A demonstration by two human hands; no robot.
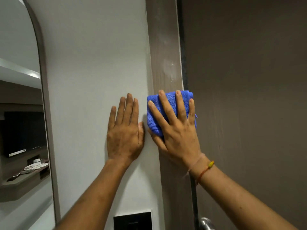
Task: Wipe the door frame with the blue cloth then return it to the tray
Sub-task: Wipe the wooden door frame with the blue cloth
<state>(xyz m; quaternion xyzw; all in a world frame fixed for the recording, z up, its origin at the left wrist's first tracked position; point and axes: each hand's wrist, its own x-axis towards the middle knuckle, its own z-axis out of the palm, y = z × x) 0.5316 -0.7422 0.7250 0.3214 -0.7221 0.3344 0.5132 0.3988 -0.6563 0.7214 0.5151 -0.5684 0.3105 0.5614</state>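
Observation:
A folded blue cloth is pressed flat against the grey-brown wooden door frame, which runs vertically through the middle of the view. My right hand lies spread over the cloth, fingers apart, holding it against the frame. My left hand rests flat on the white wall just left of the frame, holding nothing. A pale smudged patch shows on the frame above the cloth. No tray is in view.
The brown door fills the right side, with a metal handle at the bottom. A black wall panel sits low on the wall. An arched mirror at the left reflects a room with a shelf.

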